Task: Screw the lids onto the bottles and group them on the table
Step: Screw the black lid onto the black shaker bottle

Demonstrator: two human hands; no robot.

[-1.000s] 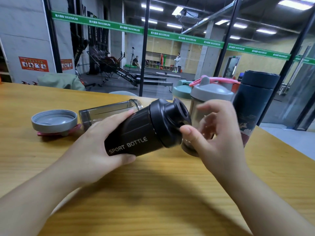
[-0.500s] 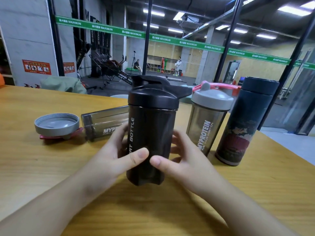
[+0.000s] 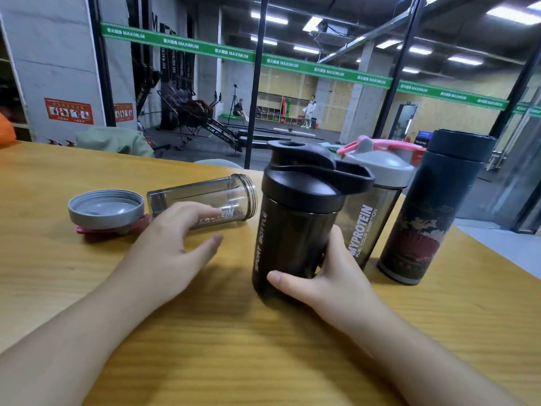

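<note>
Left hand (image 3: 172, 247) spread, fingers straight and reaching forward; right hand (image 3: 328, 276) curled in a grip

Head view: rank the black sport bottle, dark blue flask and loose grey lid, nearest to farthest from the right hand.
1. Black sport bottle, gripped by the right hand.
2. Dark blue flask, standing to the right.
3. Loose grey lid, far left.

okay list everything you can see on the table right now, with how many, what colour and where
black bottle: 1, black, lid on, upright, centre
grey-lidded bottle: 1, smoky clear with grey and pink lid, upright, behind the black one
dark flask: 1, navy with red print, upright, right
open bottle: 1, smoky clear, no lid, on its side, left of centre
loose lid: 1, grey and pink, upside down, far left
table: 1, yellow wood
left hand: open, reaching toward open bottle
right hand: holds black bottle's base
</note>
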